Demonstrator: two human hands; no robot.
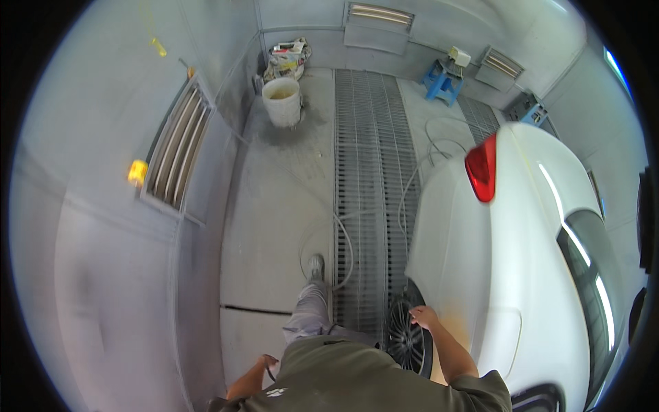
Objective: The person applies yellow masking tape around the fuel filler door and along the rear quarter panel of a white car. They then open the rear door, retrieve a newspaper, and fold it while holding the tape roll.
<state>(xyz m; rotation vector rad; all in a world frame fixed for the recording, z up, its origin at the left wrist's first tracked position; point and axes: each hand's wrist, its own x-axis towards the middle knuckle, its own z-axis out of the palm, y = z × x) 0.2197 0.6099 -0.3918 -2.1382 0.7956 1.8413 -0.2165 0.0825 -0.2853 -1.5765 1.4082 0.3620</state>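
Observation:
My left hand (268, 360) is low on the left beside my body, with its fingers closed. A thin dark curved strip (270, 372) shows just under it; its kind is unclear. My right hand (423, 316) hangs at the side of a white car (458, 240), in front of the dark spoked wheel (405, 336). Its fingers are curled in, and whatever they may hold is hidden. From this view I cannot tell whether that hand touches the car. The red tail light (482, 168) is farther ahead.
A pale hose (352, 250) loops over the floor and the metal floor grating (367, 172) near my foot. A white bucket (282, 103) stands far left, a blue stool (443, 84) far right. Along the left wall is a slatted panel (180, 145).

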